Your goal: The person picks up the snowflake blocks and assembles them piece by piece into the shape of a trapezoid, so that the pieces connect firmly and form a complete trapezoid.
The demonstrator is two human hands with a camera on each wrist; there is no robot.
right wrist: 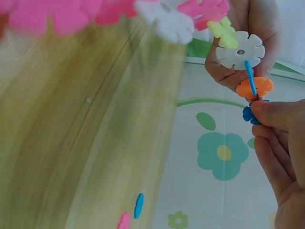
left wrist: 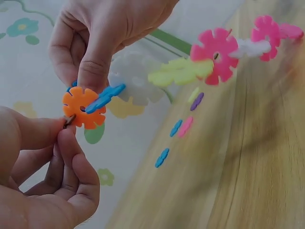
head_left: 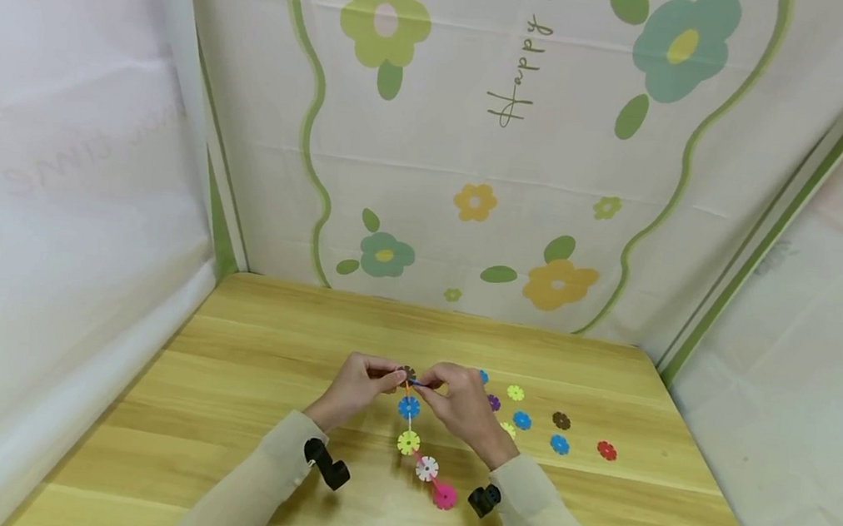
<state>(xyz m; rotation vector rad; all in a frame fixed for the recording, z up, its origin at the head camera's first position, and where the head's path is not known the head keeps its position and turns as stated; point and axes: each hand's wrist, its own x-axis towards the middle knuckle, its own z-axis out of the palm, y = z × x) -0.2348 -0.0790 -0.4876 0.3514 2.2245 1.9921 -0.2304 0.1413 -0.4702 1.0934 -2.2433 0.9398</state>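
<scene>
My left hand (head_left: 358, 384) pinches a small brown notched plastic disc (head_left: 408, 373) between thumb and fingertips. Across from it, my right hand (head_left: 463, 404) pinches a dark blue disc (right wrist: 249, 115), its edge close against the brown one; whether the two interlock cannot be told. From the brown disc a chain of linked flower-shaped discs runs toward me: an orange disc (left wrist: 75, 106), a blue disc (head_left: 409, 407), a white disc (right wrist: 238, 56), a yellow-green disc (head_left: 409, 443), then pink and white ones, ending in a pink disc (head_left: 444, 497). The chain hangs in the air between both forearms.
Loose discs lie on the wooden table (head_left: 251, 323) right of my hands, among them a brown disc (head_left: 561, 421), a red disc (head_left: 606, 450), a blue disc (head_left: 559, 445) and a yellow-green disc (head_left: 515, 393). Printed fabric walls (head_left: 433, 130) enclose the table at the back and both sides.
</scene>
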